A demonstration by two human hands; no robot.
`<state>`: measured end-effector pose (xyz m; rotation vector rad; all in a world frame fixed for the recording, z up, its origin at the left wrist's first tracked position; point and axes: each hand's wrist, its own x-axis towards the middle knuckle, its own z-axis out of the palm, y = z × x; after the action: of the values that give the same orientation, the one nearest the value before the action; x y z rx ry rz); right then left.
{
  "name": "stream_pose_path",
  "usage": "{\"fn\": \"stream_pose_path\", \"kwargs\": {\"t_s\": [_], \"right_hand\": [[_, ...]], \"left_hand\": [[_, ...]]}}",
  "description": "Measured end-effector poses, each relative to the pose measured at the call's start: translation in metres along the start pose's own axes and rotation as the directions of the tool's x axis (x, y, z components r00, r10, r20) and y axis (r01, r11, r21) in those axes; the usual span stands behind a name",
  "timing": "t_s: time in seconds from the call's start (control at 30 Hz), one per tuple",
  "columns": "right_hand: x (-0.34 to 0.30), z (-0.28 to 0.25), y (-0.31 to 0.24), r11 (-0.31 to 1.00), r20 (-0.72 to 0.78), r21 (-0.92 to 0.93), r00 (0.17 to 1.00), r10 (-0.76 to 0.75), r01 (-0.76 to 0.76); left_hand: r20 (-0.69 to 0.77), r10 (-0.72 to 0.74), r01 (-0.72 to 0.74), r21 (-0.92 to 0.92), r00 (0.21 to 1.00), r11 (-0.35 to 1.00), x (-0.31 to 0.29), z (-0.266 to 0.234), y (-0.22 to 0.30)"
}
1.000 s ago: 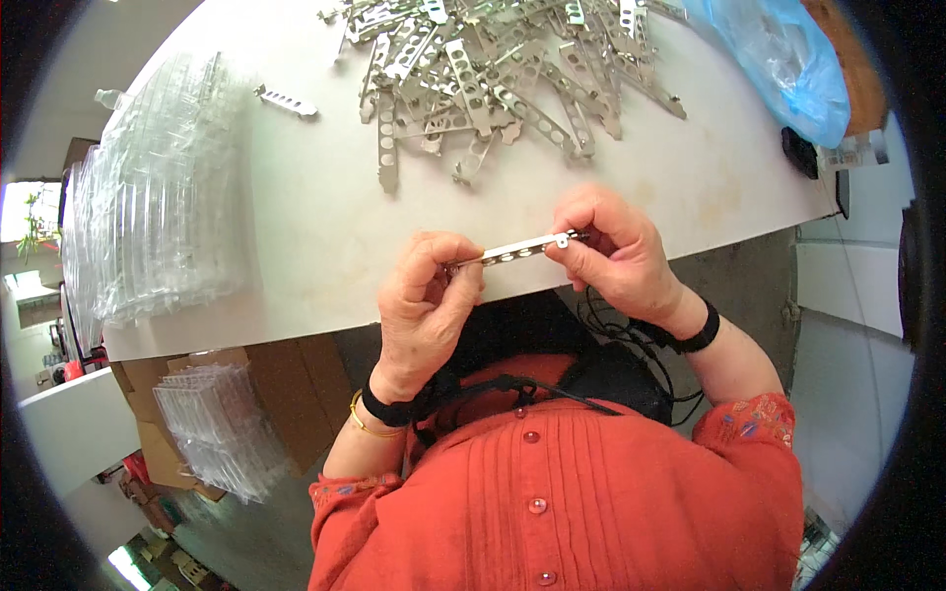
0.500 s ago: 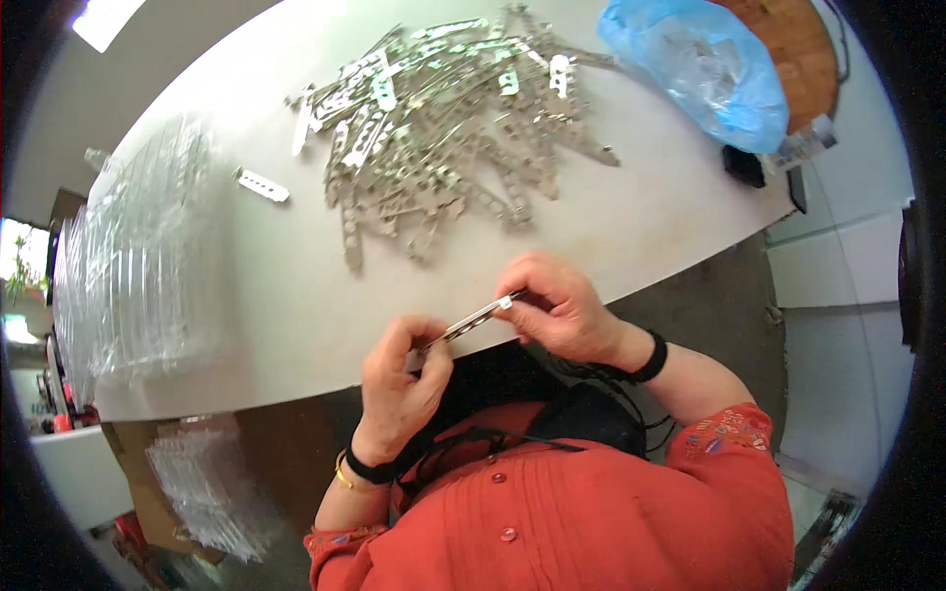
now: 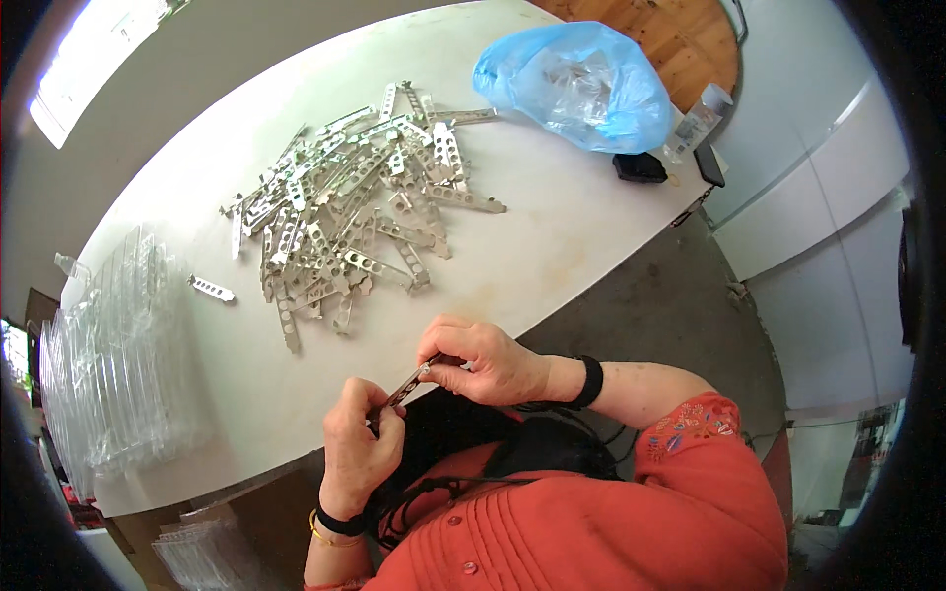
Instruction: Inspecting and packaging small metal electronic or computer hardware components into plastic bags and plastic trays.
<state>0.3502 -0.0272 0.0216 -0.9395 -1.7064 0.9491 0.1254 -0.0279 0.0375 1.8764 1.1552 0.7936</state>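
Observation:
A flat metal strip with a row of round holes (image 3: 405, 387) is held slantwise at the table's front edge. My left hand (image 3: 355, 443) pinches its lower end between thumb and fingers. At the upper end my right hand (image 3: 480, 362) grips it the same way, and the fingers cover both tips. Just beyond my hands lies a loose heap of similar perforated metal strips (image 3: 340, 212), jumbled over one another. One single strip (image 3: 211, 289) rests apart, to the left of the heap.
Clear plastic trays or sleeves (image 3: 123, 364) are stacked along the table's left side. At the far right sit a blue plastic bag (image 3: 503, 74), a clear bottle (image 3: 696, 126) and a small black object (image 3: 641, 167). More clear plastic pieces (image 3: 212, 552) lie below the table's left front edge.
My view has shifted, so the heap and bag appear farther left. Both hands still hold the strip, which now slants more steeply with its holed face showing more.

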Motion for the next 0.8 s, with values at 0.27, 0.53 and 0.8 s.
{"fn": "stream_pose_path", "kwargs": {"t_s": [0.27, 0.53, 0.8], "right_hand": [[0.001, -0.015, -0.023, 0.998, 0.019, -0.055, 1.0, 0.005, -0.004], [0.017, -0.061, -0.033, 0.98, 0.012, -0.125, 0.987, 0.16, -0.158], [0.038, -0.231, 0.043, 0.807, -0.458, -0.517, 0.889, 0.021, -0.286]], "left_hand": [[0.155, 0.221, -0.251, 0.214, 0.963, 0.944, 0.006, 0.004, 0.011], [0.038, 0.161, -0.162, 0.034, 0.986, 0.986, 0.009, 0.019, -0.01], [0.088, -0.016, 0.042, -0.303, 0.996, 0.952, 0.012, 0.011, -0.022]]}}
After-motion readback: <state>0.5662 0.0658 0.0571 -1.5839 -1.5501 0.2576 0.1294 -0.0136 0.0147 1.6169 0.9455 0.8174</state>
